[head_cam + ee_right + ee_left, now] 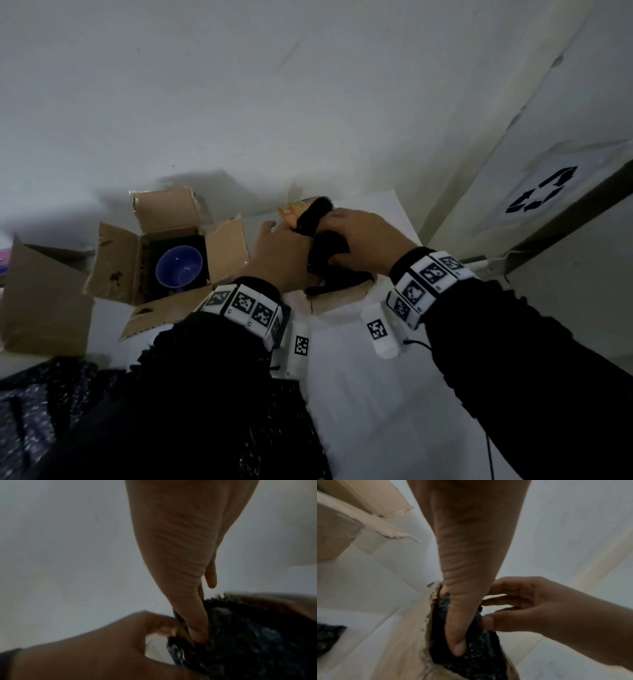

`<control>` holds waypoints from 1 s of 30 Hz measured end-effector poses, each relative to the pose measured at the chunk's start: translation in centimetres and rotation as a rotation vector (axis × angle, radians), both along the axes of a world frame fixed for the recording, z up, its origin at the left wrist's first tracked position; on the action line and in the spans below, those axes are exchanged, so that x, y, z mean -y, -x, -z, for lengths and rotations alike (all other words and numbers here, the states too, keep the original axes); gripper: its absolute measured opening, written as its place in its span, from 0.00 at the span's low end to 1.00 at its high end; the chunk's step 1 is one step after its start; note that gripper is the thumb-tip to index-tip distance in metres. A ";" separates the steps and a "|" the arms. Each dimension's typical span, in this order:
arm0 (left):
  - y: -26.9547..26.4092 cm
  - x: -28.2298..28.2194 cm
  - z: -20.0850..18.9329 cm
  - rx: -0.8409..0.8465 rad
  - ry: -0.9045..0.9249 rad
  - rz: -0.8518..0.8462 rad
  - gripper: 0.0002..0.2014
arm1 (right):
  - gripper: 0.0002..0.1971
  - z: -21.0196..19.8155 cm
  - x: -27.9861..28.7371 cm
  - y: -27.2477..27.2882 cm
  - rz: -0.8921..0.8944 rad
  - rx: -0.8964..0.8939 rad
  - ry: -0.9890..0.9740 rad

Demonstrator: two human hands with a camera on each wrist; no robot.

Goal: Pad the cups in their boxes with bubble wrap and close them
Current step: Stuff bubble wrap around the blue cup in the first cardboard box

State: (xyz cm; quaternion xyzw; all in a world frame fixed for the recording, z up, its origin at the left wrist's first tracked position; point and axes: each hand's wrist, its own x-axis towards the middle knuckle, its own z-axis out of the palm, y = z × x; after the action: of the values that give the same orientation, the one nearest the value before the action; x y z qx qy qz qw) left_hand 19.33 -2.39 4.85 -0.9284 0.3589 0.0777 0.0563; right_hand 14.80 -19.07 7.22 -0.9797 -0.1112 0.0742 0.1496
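Left hand (277,255) | pinches black bubble wrap (329,240) in small brown cardboard box (339,296) | right hand (363,240) grips same wrap | blue ceramic cup (178,270) in open box (116,260) — 9 o'clock of hands.

The right hand (181,555) comes down from the top of the right wrist view, its wrist creased, the fingers (197,628) pushed straight down into black bubble wrap (248,642) — the grip itself is buried in the dark, glinting folds, so how it closes cannot be made out. One fingertip stands free above the wrap. The left hand (102,649) enters from the lower left, its fingers curled and pinching the wrap's near edge, touching the right hand's fingers. A brown cardboard edge (274,600) runs blurred behind the wrap — the rest is pale grey-white surface (68,547).
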 end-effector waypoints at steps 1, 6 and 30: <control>0.0 -0.1 -0.1 0.061 0.012 0.001 0.28 | 0.25 0.3 -0.6 -0.6 -0.025 -0.043 0.009; 0.0 -1.4 1.0 0.170 0.116 -0.035 0.34 | 0.26 2.1 -1.6 -3.0 -0.008 -0.117 0.029; -1.1 0.3 1.5 -0.127 -0.144 -0.096 0.17 | 0.21 5.8 -0.3 -2.6 -0.041 0.068 0.324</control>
State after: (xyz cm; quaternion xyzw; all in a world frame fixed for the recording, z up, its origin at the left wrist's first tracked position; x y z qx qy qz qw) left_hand 20.38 -2.70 3.35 -0.9313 0.3104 0.1646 0.0961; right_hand 17.38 -18.73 1.39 -0.9904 -0.1229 0.0608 -0.0159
